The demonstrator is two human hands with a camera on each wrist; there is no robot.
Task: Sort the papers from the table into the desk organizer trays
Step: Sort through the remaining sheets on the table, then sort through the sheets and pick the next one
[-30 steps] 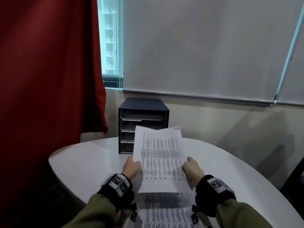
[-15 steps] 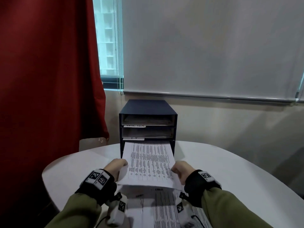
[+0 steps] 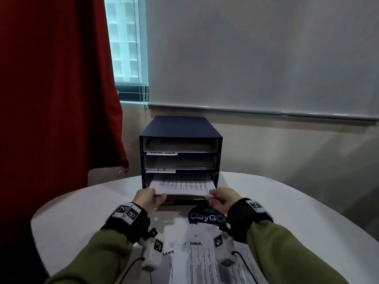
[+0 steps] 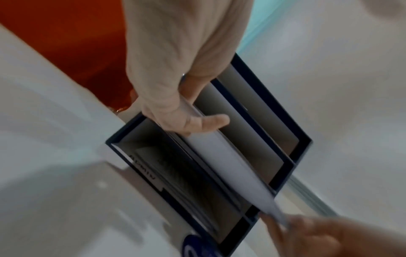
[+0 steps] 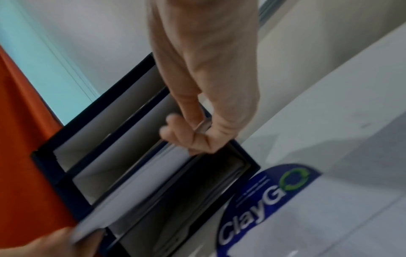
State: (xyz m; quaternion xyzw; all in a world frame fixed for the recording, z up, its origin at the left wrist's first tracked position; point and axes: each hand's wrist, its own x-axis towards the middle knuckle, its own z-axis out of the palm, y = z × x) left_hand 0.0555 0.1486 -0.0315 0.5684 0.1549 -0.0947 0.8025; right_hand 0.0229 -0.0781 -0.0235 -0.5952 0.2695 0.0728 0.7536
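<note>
White sheet (image 3: 181, 187) pinched by left hand (image 3: 148, 198) and right hand (image 3: 222, 198).

A dark red curtain (image 3: 57, 89) hangs at the left. Beside it a narrow strip of window (image 3: 125, 37) gives pale daylight, with a bead chain (image 3: 141, 58) hanging in front. A grey roller blind (image 3: 262, 54) covers the rest. Under it is a cream wall (image 3: 287, 144). The round white table (image 3: 307, 212) stands in front.
</note>
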